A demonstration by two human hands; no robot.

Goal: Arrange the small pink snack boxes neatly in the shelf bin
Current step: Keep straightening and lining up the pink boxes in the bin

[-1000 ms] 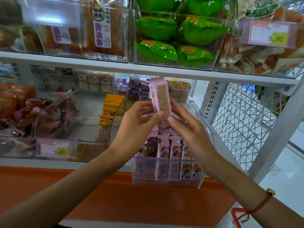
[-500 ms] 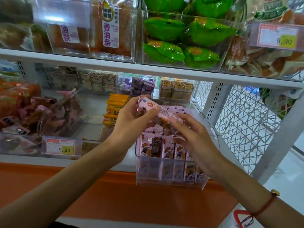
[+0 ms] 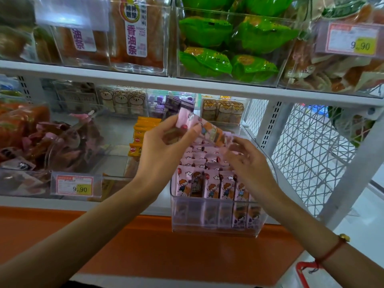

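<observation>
- Now left hand (image 3: pixel 164 150): pinching pink snack box (image 3: pixel 204 129), tilted, above clear bin (image 3: pixel 216 227).
- Right hand (image 3: pixel 249 163): fingers curled at box's lower end; grip unclear.
- Remaining boxes (image 3: pixel 212 183): upright in bin.

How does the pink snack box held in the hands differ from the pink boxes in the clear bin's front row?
The held pink snack box lies tilted above the clear plastic bin, gripped by the left hand; the front-row pink boxes stand upright, side by side, untouched. Both show the same cartoon print.
</observation>
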